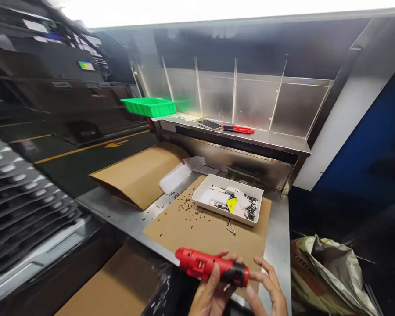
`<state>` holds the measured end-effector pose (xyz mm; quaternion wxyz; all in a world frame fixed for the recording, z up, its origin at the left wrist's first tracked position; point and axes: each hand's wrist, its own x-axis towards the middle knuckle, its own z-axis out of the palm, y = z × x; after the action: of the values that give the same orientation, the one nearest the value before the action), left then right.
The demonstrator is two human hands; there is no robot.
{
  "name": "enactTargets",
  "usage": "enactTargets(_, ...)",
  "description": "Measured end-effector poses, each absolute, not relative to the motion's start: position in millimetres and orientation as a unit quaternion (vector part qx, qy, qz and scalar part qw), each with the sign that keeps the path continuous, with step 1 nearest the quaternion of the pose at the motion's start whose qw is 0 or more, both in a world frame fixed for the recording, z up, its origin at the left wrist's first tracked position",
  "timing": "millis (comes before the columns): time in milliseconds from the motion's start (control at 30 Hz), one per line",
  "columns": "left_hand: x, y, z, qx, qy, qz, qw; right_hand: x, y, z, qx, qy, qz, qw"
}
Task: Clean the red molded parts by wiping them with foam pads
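Note:
A red and black cylindrical tool (200, 263) lies nearly level above the table's front edge; its exact kind is unclear. My left hand (212, 292) is closed around it from below, thumb along the near side. At the black end with its red ring, my right hand (270, 287) has its fingers spread, and a fingertip is at or close to the ring. Beyond the hands, a white tray (197, 199) holds many small black pieces, a yellow label (231, 204) and white paper scraps (242, 200). Tweezers-like metal piece (231, 229) lies before the tray.
Small black pieces are scattered on the cardboard sheet (174, 224) and metal table (131, 224). A folded cardboard piece (141, 173) lies left. The rear shelf bears a green bin (148, 107), a phone (210, 124) and a red tool (238, 128). A sack (332, 272) stands right.

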<state>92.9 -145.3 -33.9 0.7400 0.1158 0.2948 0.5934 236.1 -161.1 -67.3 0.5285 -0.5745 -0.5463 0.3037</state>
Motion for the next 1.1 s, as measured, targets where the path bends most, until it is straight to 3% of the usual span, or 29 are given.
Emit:
enactTargets(300,37,-66,-33,0.15,0.297,0.526,0.783,161,-79,-49,-0.577,-0.466,0.398,0.54)
enactTargets(567,8,-26,-34,0.17,0.333,0.501,0.78,131,-46,-51,-0.582,-0.436,0.407,0.553)
enactTargets(833,-2,-21,-34,0.413,0.401,0.565,0.592,135,-23,-48,-0.557,-0.501,0.432,0.502)
enactTargets(933,-1,-20,-34,0.358,0.41,0.596,0.59,136,-17,-52,-0.527,-0.533,0.446,0.489)
enactTargets(1100,7,-18,-44,0.202,0.415,0.577,0.674,135,-19,-56,-0.554,-0.522,0.418,0.496)
